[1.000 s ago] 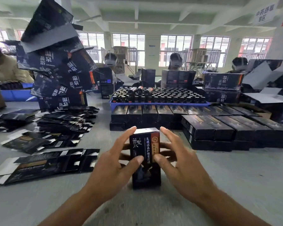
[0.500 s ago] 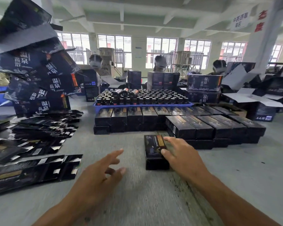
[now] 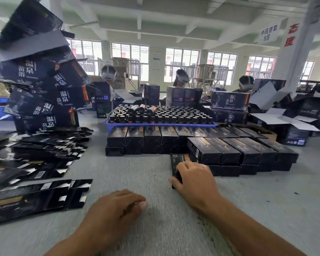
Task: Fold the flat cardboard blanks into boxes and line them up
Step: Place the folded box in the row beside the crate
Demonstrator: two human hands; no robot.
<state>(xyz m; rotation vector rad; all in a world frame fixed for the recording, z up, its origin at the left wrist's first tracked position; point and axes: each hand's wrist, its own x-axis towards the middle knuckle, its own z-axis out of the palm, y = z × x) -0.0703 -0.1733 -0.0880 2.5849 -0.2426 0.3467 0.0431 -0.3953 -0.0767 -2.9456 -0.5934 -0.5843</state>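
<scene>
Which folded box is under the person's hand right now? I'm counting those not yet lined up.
The lone box under the right hand, lying at the left end of the near stacked row.

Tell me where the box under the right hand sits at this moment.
In the head view the box lies flat on the table, right of centre, under the right hand, its far end against the left end of the front row of finished boxes.

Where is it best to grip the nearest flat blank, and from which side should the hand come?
Probably the blank's near-right end, by the notched tabs. It lies flat on the table with that end bare and nearest the idle left hand, so come from the right and pinch the edge.
</scene>
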